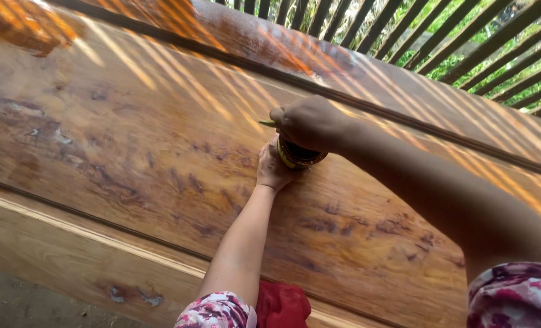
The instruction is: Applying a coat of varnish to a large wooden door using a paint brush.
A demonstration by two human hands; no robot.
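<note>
In the head view, two bare arms are reaching out over a big shiny wooden board (137, 140) that is lying flat and filling most of the picture. The left hand (272, 168) is resting on the board near its middle, and its fingers (264, 159) are curling round the side of a small round tin (299, 155). The tin is dark brown inside with a yellow rim, and it is sitting on the board, well away from the near edge and closer to the far edge. The right hand (310, 123) is hovering right over the tin and covering part of it. Its fingers (281, 118) are pressing together and pinching something thin and green (267, 123) that is sticking out to the left; I cannot tell what that thing is. Both hands are touching or almost touching each other at the tin. Stripes of sunlight are falling across the board. A dark groove (404, 118) is running along the board just past the hands, toward the far edge. Behind the far edge, dark wooden slats (465, 42) are standing in a row with green leaves showing between them. Flowery pink sleeves (516, 294) are showing at the bottom of the picture, and a red cloth (282, 304) is sitting by the near edge, next to the left arm.
</note>
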